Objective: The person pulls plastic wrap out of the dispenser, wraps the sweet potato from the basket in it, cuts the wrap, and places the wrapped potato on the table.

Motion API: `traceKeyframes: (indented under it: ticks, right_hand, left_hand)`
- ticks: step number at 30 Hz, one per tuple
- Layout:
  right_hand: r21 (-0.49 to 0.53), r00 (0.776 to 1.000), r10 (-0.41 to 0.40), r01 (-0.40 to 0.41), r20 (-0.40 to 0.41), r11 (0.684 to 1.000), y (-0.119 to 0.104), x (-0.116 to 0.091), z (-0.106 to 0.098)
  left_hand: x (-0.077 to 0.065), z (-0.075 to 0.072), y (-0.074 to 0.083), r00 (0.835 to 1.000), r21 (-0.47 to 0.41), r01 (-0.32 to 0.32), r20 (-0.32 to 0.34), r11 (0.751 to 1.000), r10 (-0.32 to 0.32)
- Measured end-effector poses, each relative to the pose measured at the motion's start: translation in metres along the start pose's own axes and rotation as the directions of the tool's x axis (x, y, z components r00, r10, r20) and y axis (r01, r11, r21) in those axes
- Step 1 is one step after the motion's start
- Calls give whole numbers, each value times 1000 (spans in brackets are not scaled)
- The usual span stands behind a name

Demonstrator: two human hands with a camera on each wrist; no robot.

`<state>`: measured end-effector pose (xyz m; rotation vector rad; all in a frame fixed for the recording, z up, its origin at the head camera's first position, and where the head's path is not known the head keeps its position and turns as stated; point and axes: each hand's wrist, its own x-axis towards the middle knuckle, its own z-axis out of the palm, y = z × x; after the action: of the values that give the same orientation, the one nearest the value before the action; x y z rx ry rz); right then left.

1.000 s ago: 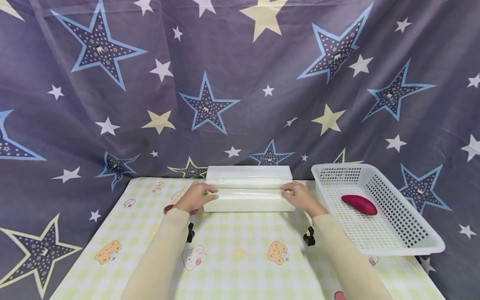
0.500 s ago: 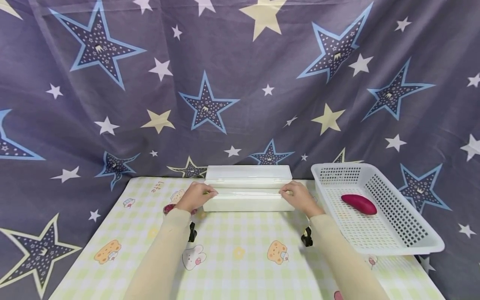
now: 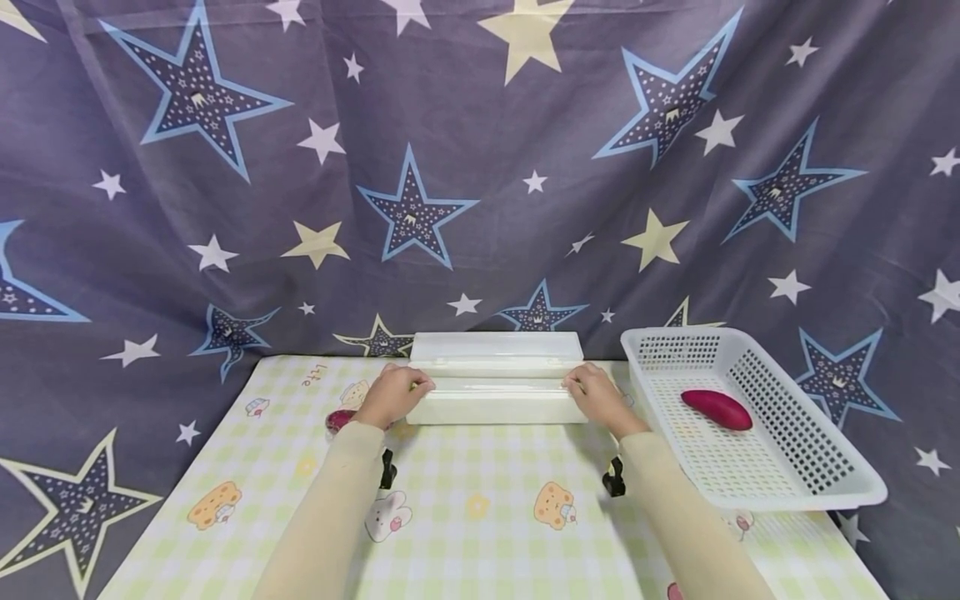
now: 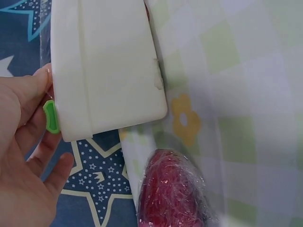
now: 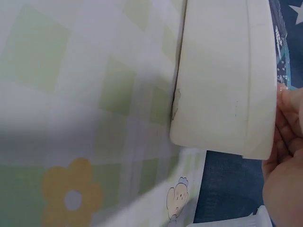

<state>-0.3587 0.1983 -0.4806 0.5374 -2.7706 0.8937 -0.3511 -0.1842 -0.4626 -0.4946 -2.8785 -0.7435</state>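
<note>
A long white cling film dispenser point(image 3: 498, 408) lies at the back of the table, its lid point(image 3: 497, 344) tipped back. At its left end my left hand point(image 3: 392, 396) pinches the edge of the clear cling film point(image 4: 45, 35) between thumb and finger. A green slide cutter point(image 4: 51, 117) sits at that end, by the other fingers. My right hand point(image 3: 600, 398) pinches the film point(image 5: 283, 52) at the right end, fingers bent behind the dispenser's edge. Beside the left wrist lies a dark red, oblong thing wrapped in film point(image 4: 170, 189), partly hidden by the hand in the head view.
On the right stands a white perforated plastic basket point(image 3: 795, 502) holding a purple-red sweet potato point(image 3: 716, 409). A checked tablecloth point(image 3: 480, 558) covers the table. Behind it hangs a dark star-patterned curtain point(image 3: 495, 233).
Both hands stay at the dispenser's ends with only slight shifts. The left fingertips have closed together on the film, covering the green cutter in the head view.
</note>
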Motion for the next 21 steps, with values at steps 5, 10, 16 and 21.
traceKeyframes:
  ticks: [5,10,16,21]
  right_hand:
    - [34,999,28,-29,15,999,1,-2,0]
    - [63,1000,25,-25,5,998,1,-4,0]
    - [104,999,33,-32,-7,994,2,-7,3]
    - [197,997,75,-69,-24,978,2,-9,1]
  left_hand:
    - [-2,-4,4,1000,-25,-4,7,1000,4]
    - [-3,-5,5,1000,-22,-10,6,1000,10]
    - [-3,-2,3,1000,-23,-15,-9,1000,15]
    - [0,3,1,998,-24,-48,-44,999,47]
